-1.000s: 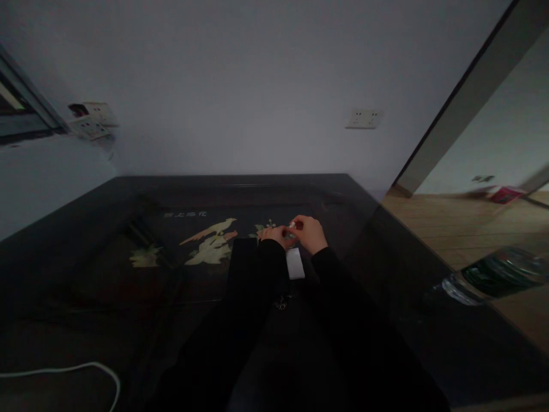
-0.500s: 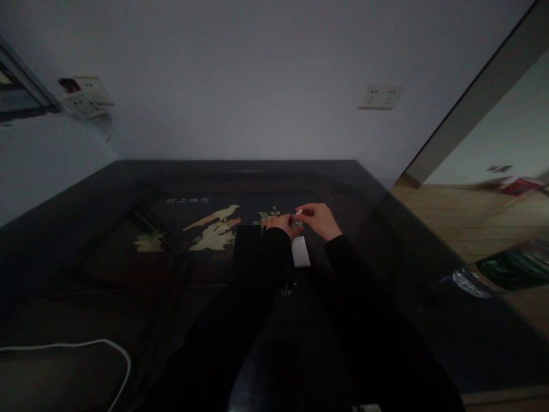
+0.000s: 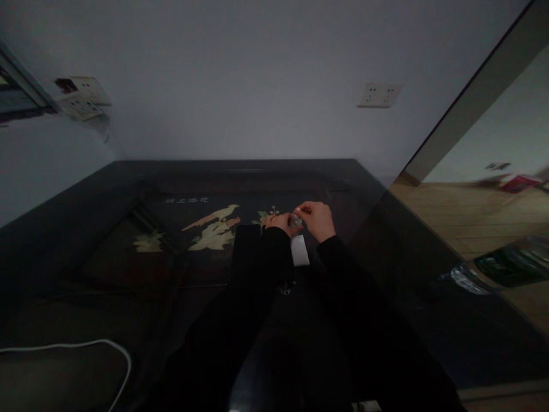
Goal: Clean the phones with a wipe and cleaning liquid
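Both my hands meet over a dark lacquered table [image 3: 107, 269] inlaid with pale birds and flowers. My left hand [image 3: 281, 222] is closed round a small pale object [image 3: 295, 219] that is too dim to name. My right hand [image 3: 318, 218] pinches the same object from the right, fingers curled. A white rectangular piece [image 3: 299, 250] lies flat on the table just under my wrists. Black sleeves cover both forearms. A small metal bit [image 3: 285, 289] glints on the table between my arms.
A white cable [image 3: 86, 346] curves over the table's near left. Wall sockets [image 3: 380, 94] sit on the grey wall behind, more sockets [image 3: 79, 97] at the far left. To the right lies wooden floor with a dark green bag [image 3: 501, 266] and a red item [image 3: 518, 183].
My right hand has drawn back in to meet the left after lifting slightly away with a small white piece. The view has barely shifted.
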Tool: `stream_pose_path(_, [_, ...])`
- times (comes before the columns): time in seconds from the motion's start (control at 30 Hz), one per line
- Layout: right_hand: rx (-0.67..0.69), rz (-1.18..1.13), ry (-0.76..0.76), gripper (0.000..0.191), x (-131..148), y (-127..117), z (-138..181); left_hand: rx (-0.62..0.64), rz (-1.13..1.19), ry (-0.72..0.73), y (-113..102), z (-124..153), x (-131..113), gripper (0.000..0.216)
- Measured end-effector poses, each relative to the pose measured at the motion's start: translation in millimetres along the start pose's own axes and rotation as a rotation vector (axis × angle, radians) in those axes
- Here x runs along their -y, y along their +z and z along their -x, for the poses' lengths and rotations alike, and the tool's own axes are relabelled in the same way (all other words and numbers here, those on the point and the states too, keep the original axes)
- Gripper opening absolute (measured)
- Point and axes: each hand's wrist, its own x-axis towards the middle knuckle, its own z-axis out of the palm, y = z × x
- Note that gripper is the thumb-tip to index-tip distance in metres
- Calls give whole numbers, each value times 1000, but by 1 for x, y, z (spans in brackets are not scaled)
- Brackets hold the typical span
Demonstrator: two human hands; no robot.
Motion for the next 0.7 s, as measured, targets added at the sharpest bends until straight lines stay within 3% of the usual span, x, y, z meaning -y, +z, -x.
stream_pose_path(0.27, [-15,23,-44,10,3,0,4,-12,-9,26,6,-4,3,38])
stream_pose_path(0.4, [-67,-41,-53,11,12,-14,0,-11,-4,28,6,-4,3,38])
stream_pose_path(0.6, [-268,-513,-46,19,24,-59,11,-15,1,25,3,-2,2,39])
stream_pose_path(0.7, [-166,-506,2,22,16,-59,31,-7,1,34,3,-2,2,38])
